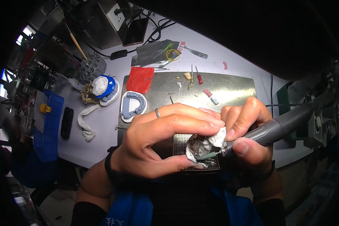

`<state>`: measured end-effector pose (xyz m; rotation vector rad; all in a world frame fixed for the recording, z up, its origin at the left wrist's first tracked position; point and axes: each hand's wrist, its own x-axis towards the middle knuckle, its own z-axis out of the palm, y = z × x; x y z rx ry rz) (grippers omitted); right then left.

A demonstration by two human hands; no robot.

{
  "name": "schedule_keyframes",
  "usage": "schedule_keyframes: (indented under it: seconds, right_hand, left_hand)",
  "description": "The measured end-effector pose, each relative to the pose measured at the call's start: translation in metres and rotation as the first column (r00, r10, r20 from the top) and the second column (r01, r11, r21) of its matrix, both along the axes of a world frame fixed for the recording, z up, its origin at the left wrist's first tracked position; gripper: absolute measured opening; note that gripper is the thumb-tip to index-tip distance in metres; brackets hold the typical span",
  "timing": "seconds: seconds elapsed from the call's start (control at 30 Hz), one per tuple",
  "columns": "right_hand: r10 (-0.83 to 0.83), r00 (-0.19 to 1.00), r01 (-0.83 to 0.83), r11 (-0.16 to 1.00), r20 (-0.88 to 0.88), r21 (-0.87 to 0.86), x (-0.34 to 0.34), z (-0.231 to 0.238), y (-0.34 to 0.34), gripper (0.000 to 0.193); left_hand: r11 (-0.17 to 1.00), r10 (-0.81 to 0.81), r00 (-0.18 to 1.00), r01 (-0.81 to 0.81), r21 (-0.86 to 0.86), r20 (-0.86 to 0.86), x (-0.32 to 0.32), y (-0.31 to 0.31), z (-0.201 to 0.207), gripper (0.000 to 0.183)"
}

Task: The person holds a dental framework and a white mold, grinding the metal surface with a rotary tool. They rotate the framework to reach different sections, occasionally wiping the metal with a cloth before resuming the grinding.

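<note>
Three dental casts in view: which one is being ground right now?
The white cast pinched in the left hand, with the right hand's grinder tip on it. The grey arch and the blue-based cast lie untouched on the table.

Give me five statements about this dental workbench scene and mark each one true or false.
1. The left hand holds a whitish dental piece. True.
2. The right hand holds a yellow pencil. False: it holds a grey rotary handpiece.
3. The handpiece's greenish tip meets the piece. True.
4. The red sheet lies under the hands. False: it lies farther back, at the metal plate's corner.
5. The left hand is ringless. False: one finger wears a ring.
</note>
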<state>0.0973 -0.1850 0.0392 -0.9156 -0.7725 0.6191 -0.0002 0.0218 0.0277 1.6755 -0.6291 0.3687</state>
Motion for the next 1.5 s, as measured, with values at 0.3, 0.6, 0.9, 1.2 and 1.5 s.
schedule_keyframes:
  seconds: [0.3, 0.6, 0.9, 1.2, 1.5]
  right_hand:
    - [0.003, 1.000, -0.003, 1.000, 0.000, 0.003, 0.0007, -0.0003, 0.0000, 0.019]
    - [-0.007, 1.000, 0.007, 1.000, 0.011, -0.003, -0.0001, 0.0002, -0.0003, 0.019]
    - [-0.014, 0.999, 0.013, 1.000, -0.049, -0.025, -0.0008, -0.0013, -0.0031, 0.020]
    - [-0.022, 0.999, 0.022, 1.000, -0.028, -0.013, -0.0007, 0.0005, -0.0010, 0.020]
    - [-0.016, 1.000, 0.016, 1.000, -0.017, -0.004, -0.0009, -0.0005, -0.0010, 0.020]
  left_hand:
    - [1.000, -0.009, 1.000, 0.009, -0.019, -0.005, 0.0005, 0.0000, 0.0002, 0.043]
    - [1.000, -0.001, 1.000, 0.001, -0.022, -0.011, -0.0005, -0.0008, -0.0012, 0.042]
    - [1.000, -0.001, 1.000, 0.001, -0.013, -0.019, -0.0007, -0.0012, -0.0003, 0.043]
    - [1.000, -0.001, 1.000, 0.001, -0.014, -0.025, -0.0008, -0.0006, 0.0003, 0.043]
    - [1.000, -0.012, 1.000, 0.011, -0.020, -0.018, -0.0004, -0.0002, -0.0013, 0.043]
